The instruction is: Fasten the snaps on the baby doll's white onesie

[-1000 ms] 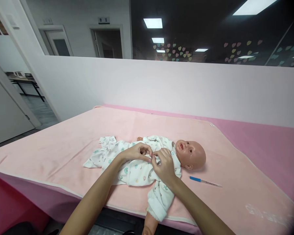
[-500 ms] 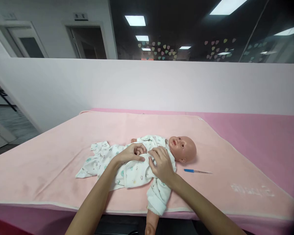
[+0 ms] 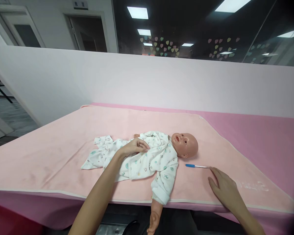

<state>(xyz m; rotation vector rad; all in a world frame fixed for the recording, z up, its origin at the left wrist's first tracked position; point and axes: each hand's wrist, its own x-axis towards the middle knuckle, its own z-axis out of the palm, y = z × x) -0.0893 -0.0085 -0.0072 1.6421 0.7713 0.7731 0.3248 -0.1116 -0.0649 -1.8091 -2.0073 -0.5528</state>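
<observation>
A baby doll point(image 3: 185, 145) lies on its back with its head to the right, wearing a white printed baby outfit point(image 3: 147, 166). Over the doll's belly, my left hand point(image 3: 136, 146) has curled fingers closed on the front of the outfit. Beyond the doll's head side, on the blanket, is a thin thermometer point(image 3: 191, 165) with a blue end and a slender clear stem. My right hand point(image 3: 224, 187) is at the stem's right tip, thumb apart from the fingers; the fingertips reach the tip, but I see no grip on it.
A pale pink blanket point(image 3: 63, 137) with a white edge covers the pink padded table point(image 3: 271, 137). A white partition point(image 3: 161, 83) stands behind it, with dark glass above. One doll arm point(image 3: 155, 217) hangs over the front edge.
My right hand has left the doll's chest and moved right to the thermometer's tip. My left hand stays at the outfit's front. The view has tilted slightly.
</observation>
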